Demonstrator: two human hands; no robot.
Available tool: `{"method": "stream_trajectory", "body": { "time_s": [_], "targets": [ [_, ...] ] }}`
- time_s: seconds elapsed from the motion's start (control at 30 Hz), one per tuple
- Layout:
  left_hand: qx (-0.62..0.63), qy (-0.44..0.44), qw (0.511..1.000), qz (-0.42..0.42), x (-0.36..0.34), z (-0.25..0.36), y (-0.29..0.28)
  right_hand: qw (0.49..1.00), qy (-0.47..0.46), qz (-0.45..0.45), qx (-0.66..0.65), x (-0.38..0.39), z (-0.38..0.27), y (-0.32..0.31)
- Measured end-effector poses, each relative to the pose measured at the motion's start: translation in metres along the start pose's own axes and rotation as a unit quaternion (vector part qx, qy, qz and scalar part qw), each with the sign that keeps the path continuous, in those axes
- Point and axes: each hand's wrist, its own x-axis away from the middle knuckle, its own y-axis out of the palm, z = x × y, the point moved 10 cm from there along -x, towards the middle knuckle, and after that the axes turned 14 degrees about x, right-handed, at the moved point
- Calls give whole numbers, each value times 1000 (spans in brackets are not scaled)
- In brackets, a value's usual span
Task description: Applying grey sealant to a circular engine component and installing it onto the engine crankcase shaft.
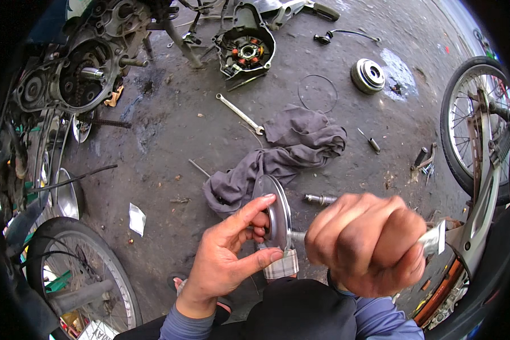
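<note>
My left hand (226, 255) grips a round, grooved metal pulley (279, 218) held on edge, thumb and fingers at its face and rim. A metal shaft (298, 237) sticks out from the pulley toward my right hand (362, 241), which is closed in a fist with a small silver-white packet (433, 241) poking out beside the little finger; whether it also grips the shaft is unclear. Behind the pulley lie a crumpled grey cloth (300, 139) and a dark metal cylindrical part (317, 199).
An open engine (79, 54) stands upper left. On the stained floor lie a stator cover (228, 45), drum (367, 75), wrench (238, 113), cable (351, 33), ring, small tools and white packet (137, 218). Wheels flank me at lower left (76, 243) and right (453, 130).
</note>
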Motion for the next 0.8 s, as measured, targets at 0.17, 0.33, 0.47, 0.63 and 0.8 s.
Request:
{"method": "stream_trajectory", "body": {
  "time_s": [0.17, 0.33, 0.47, 0.63, 0.8],
  "targets": [
    [12, -9, 1000, 11, 2, -3, -2, 999, 7, -21, -26, 2, 0, 4],
    [25, -24, 999, 7, 0, -4, 2, 1000, 16, -11, -15, -2, -2, 0],
    [44, -31, 999, 8, -1, -8, 2, 994, 69, -4, -86, 15, 1, -1],
    [44, -34, 998, 14, -1, -8, 1, 996, 64, 38, -58, 2, 2, -9],
    [44, -32, 998, 10, -1, -7, 2, 997, 54, -3, -59, 6, 0, -4]
  ]
}}
